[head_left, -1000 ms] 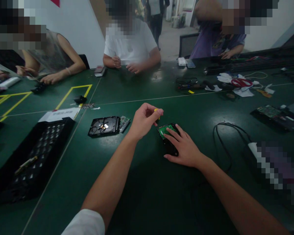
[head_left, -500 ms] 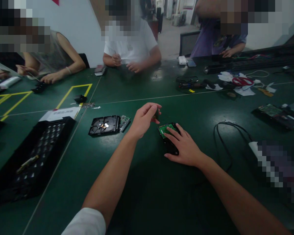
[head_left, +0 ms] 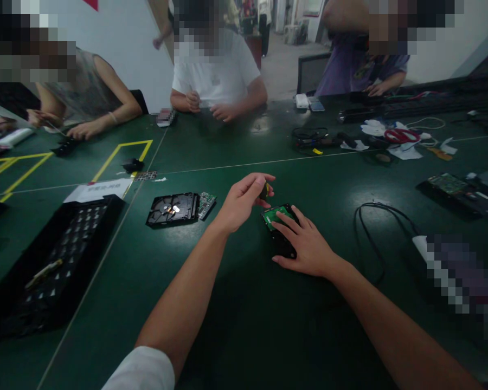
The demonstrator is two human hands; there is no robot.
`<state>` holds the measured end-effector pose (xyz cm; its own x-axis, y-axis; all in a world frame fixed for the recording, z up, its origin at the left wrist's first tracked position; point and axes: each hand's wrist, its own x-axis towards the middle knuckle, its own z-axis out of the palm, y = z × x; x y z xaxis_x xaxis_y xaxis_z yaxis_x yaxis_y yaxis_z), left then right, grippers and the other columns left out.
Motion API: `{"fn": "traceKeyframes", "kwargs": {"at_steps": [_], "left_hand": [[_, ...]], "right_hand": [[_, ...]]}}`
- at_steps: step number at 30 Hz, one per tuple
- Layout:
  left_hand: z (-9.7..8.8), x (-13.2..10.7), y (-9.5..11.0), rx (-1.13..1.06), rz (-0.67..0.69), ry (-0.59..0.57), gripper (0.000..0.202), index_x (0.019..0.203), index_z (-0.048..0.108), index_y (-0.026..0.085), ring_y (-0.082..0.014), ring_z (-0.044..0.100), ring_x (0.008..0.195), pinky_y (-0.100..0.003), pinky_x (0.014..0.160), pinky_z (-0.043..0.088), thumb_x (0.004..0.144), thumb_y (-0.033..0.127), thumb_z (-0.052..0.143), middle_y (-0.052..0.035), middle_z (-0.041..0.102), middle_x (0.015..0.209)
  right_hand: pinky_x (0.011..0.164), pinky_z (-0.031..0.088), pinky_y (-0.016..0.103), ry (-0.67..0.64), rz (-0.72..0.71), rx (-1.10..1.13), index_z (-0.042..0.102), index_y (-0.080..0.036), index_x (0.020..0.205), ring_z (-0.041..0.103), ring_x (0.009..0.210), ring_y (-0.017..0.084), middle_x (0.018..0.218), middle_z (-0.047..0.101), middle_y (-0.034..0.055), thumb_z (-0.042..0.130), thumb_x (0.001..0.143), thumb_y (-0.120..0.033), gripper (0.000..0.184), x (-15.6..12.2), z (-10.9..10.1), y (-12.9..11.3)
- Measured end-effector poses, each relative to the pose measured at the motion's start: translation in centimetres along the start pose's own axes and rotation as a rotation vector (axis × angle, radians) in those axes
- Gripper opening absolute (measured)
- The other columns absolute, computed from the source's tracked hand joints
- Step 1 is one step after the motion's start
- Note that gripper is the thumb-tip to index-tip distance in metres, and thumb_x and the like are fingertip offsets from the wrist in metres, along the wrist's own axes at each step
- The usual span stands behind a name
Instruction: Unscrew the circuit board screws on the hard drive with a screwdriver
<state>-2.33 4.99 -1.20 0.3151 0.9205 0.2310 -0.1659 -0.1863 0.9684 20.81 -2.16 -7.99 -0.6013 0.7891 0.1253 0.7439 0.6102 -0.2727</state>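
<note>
My right hand (head_left: 305,244) lies flat, fingers spread, on a black hard drive (head_left: 282,246) whose green circuit board (head_left: 273,215) faces up. My left hand (head_left: 242,201) hovers just left of and above the board, fingers pinched round a small yellow-and-black tool (head_left: 265,190), probably a screwdriver, whose tip points down at the board's far edge. A second, opened hard drive (head_left: 173,208) with a loose green board (head_left: 207,204) beside it lies on the green table (head_left: 236,303) to the left of my left hand.
A black tray (head_left: 49,260) stands at the near left. A black cable (head_left: 376,227) loops at the right beside a white power strip. Tools, scissors and papers (head_left: 394,138) lie at the far right. Three people sit along the far edge, hands on the table.
My left hand has turned the small tool between its fingers and dipped slightly towards the board. My right hand has stayed flat on the drive.
</note>
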Motion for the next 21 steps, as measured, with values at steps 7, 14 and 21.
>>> {"fn": "traceKeyframes", "kwargs": {"at_steps": [7, 14, 21], "left_hand": [[0.17, -0.11, 0.15, 0.009, 0.007, 0.061, 0.03, 0.102, 0.069, 0.018, -0.0162, 0.068, 0.092, -0.027, 0.071, 0.066, 0.095, 0.046, 0.074, -0.0055, 0.068, 0.097], [0.06, -0.06, -0.17, 0.107, 0.052, 0.177, 0.034, 0.094, 0.065, 0.017, -0.0118, 0.063, 0.076, -0.022, 0.062, 0.062, 0.085, 0.043, 0.085, -0.0026, 0.066, 0.088], [-0.19, -0.15, 0.14, 0.128, 0.093, 0.06, 0.031, 0.121, 0.071, 0.021, -0.0169, 0.069, 0.095, -0.025, 0.07, 0.065, 0.098, 0.042, 0.07, -0.0063, 0.07, 0.104]], "right_hand": [[0.123, 0.028, 0.073, -0.01, -0.002, 0.004, 0.044, -0.026, 0.162, 0.007, 0.163, 0.049, 0.174, 0.033, 0.0091, 0.056, 0.09, -0.079, 0.091, 0.01, 0.02, 0.09], [0.123, 0.028, 0.074, -0.015, 0.005, 0.001, 0.044, -0.027, 0.162, 0.007, 0.163, 0.049, 0.174, 0.033, 0.0088, 0.056, 0.09, -0.08, 0.091, 0.0, 0.04, 0.1], [0.124, 0.03, 0.071, -0.018, 0.006, -0.019, 0.044, -0.025, 0.162, 0.007, 0.163, 0.049, 0.174, 0.032, 0.0087, 0.055, 0.09, -0.08, 0.091, -0.03, 0.09, 0.07]]}}
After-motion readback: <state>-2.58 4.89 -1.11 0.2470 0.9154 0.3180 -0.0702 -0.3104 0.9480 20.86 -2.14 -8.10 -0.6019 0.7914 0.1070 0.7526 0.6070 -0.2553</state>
